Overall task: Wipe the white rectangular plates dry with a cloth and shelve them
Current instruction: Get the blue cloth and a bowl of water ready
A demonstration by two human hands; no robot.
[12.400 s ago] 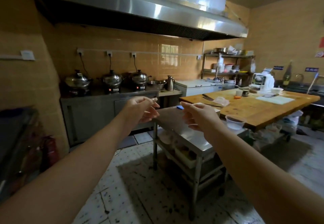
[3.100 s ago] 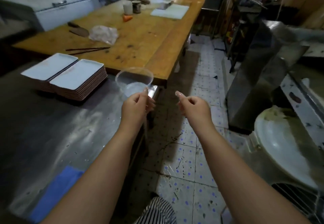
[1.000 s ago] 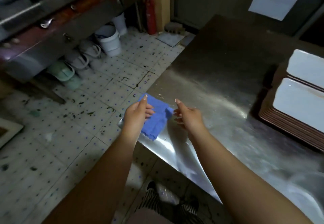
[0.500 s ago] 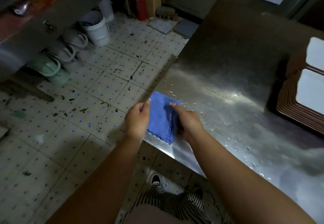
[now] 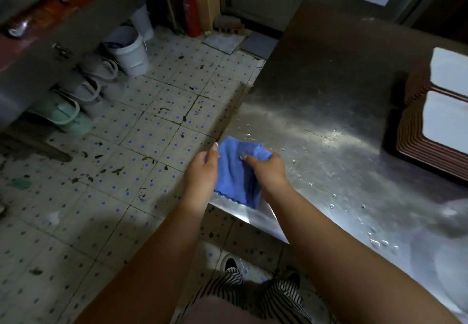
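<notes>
while both hands (image 5: 202, 169) (image 5: 268, 169) pinch blue cloth (image 5: 236, 174) | fingers clenched on it | no legible writing

seen from above, two bare arms reach over the corner of a wet stainless steel table (image 5: 329, 110). the left hand (image 5: 201, 170) and the right hand (image 5: 268, 170) both pinch a blue cloth (image 5: 236, 171), which hangs crumpled between them at the table's edge. two stacks of white rectangular plates (image 5: 444, 115) sit at the far right of the table. on the spotted tile floor (image 5: 114, 171) stands a white bucket (image 5: 129, 53), and further back a red fire extinguisher (image 5: 191, 6).
</notes>
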